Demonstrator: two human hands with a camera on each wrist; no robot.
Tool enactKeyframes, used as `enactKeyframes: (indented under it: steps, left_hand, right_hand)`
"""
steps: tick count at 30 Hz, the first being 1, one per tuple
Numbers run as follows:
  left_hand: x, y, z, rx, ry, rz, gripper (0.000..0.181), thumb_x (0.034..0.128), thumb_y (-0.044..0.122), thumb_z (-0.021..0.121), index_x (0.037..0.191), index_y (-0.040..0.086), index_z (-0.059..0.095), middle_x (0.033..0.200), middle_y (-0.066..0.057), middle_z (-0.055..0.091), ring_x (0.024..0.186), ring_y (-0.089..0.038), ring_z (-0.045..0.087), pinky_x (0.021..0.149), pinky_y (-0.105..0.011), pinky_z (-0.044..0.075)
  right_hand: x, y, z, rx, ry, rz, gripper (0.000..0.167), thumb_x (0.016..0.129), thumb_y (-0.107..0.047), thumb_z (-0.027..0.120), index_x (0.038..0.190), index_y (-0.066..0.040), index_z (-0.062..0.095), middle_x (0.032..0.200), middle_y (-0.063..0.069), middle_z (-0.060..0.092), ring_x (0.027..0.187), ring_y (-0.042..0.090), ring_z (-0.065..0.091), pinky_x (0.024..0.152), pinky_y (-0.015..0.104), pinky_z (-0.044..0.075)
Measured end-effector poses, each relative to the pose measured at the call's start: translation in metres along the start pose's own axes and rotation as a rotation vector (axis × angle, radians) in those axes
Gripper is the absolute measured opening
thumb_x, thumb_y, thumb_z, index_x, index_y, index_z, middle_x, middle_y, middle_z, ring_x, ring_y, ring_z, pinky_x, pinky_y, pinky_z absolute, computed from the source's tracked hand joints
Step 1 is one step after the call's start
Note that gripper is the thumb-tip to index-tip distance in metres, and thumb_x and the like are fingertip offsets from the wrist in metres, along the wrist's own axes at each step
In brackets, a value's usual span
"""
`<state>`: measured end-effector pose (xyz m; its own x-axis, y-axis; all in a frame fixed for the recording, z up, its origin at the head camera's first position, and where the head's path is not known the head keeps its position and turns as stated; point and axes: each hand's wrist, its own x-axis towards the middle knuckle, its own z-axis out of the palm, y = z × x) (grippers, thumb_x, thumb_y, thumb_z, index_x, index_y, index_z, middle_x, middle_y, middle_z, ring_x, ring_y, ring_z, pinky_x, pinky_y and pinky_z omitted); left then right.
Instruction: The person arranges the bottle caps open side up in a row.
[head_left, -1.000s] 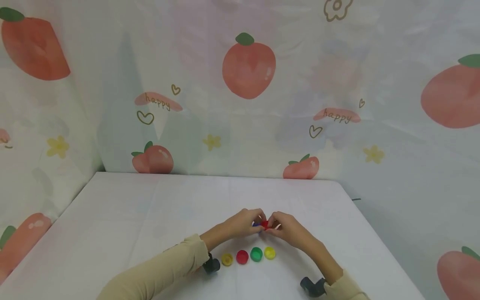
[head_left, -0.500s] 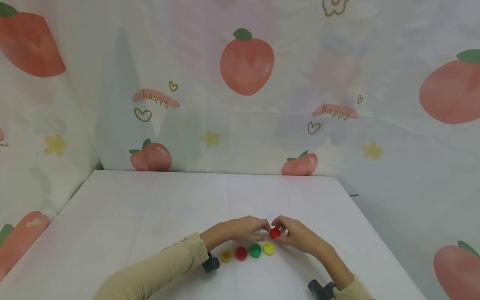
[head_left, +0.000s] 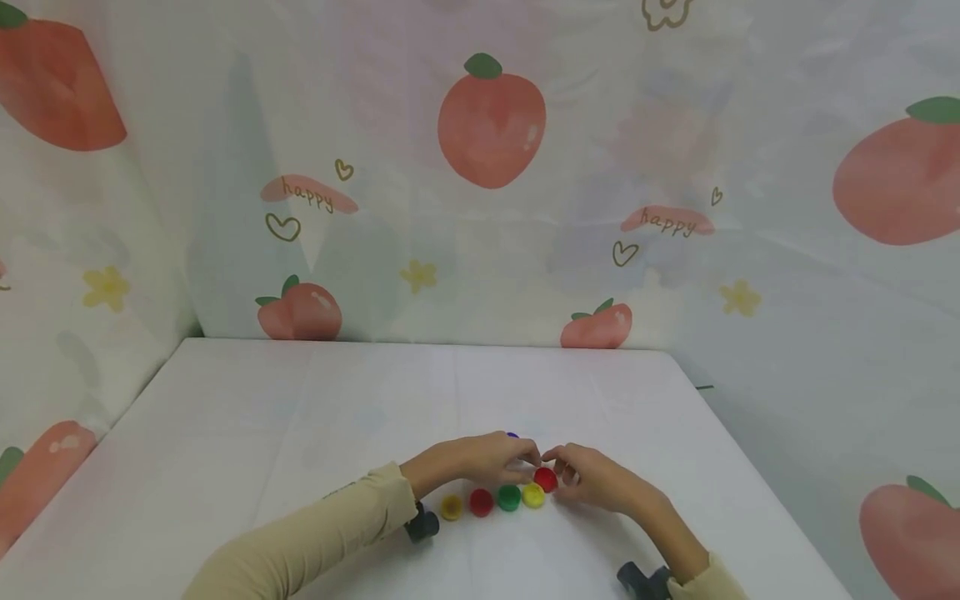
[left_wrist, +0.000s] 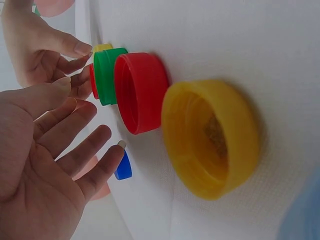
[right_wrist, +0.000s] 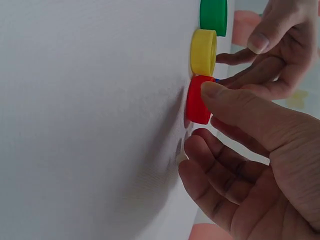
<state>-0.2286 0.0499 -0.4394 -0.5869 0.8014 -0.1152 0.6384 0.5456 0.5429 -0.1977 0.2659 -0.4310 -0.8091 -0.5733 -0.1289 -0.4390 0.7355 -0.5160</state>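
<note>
My right hand (head_left: 602, 478) pinches a red plastic bottle cap (right_wrist: 199, 100) between thumb and finger, at the right end of a row of caps. In the right wrist view that cap meets the side of a yellow cap (right_wrist: 202, 52). My left hand (left_wrist: 55, 155) hovers beside the row with its fingers loosely spread and nothing in them. A green cap (head_left: 509, 497), another red cap (left_wrist: 150, 94) and a darker yellow cap (left_wrist: 212, 140) make up the rest of the row, open sides up. Partly hidden behind the left hand lies a blue cap (left_wrist: 123, 167).
A white cloth covers the table (head_left: 337, 400). Fabric with printed peaches hangs behind it as a backdrop (head_left: 495, 250). Dark cameras sit on both wrists, the left one (head_left: 422, 525) close to the darker yellow cap.
The right hand has brought the red cap toward me, from beside the blue cap to the row's right end. The left hand has left the blue cap on the table and come slightly nearer.
</note>
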Motion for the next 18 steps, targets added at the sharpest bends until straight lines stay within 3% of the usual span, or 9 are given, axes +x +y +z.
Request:
enactKeyframes:
  steps: [8, 14, 18]
  left_hand:
    - [-0.0008, 0.0001, -0.0030, -0.006, 0.016, -0.029, 0.025, 0.0922, 0.024, 0.062, 0.115, 0.017, 0.059, 0.112, 0.008, 0.062, 0.104, -0.006, 0.057, 0.085, -0.022, 0.047]
    - [0.0014, -0.0044, -0.0045, -0.017, 0.041, -0.013, 0.024, 0.0927, 0.023, 0.062, 0.115, 0.015, 0.059, 0.109, 0.009, 0.063, 0.107, -0.007, 0.056, 0.087, -0.022, 0.046]
    - [0.0023, -0.0078, -0.0042, -0.008, 0.081, 0.010, 0.022, 0.0927, 0.021, 0.062, 0.113, 0.013, 0.060, 0.104, 0.009, 0.064, 0.100, -0.004, 0.058, 0.083, -0.019, 0.046]
  right_hand:
    - [0.0024, 0.0034, 0.0040, -0.078, 0.034, -0.004, 0.028, 0.081, -0.014, 0.074, 0.107, -0.009, 0.064, 0.084, -0.005, 0.054, 0.075, 0.013, 0.051, 0.066, 0.022, 0.048]
    - [-0.0004, 0.0020, 0.0023, -0.082, 0.017, 0.063, 0.027, 0.078, -0.013, 0.077, 0.101, -0.009, 0.064, 0.082, -0.003, 0.054, 0.075, 0.014, 0.050, 0.067, 0.025, 0.049]
    - [-0.0029, -0.0006, 0.0019, -0.060, -0.017, 0.121, 0.026, 0.077, -0.013, 0.078, 0.099, -0.010, 0.065, 0.083, -0.003, 0.054, 0.077, 0.015, 0.051, 0.070, 0.029, 0.050]
